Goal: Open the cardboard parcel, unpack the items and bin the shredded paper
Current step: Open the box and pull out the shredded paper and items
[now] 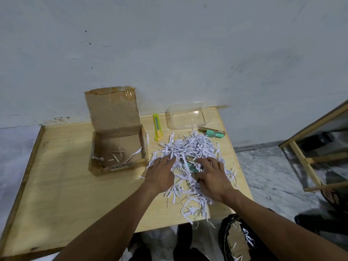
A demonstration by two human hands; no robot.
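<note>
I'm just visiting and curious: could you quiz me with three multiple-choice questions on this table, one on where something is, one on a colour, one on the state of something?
1. Where does the utility knife lie?
A. Inside the box
B. Between the cardboard box and the clear plastic container
C. On the floor

2. What colour is the knife?
A. Yellow-green
B. Red
C. Black

3. What state is the box in?
A. Taped shut
B. Crushed flat
C. Open, flap up, only a few paper strips left inside

Answers:
1 B: it lies on the table in the gap between them.
2 A: its body is bright yellow-green.
3 C: the shredded paper is heaped on the table, under the left hand and right hand.
</note>
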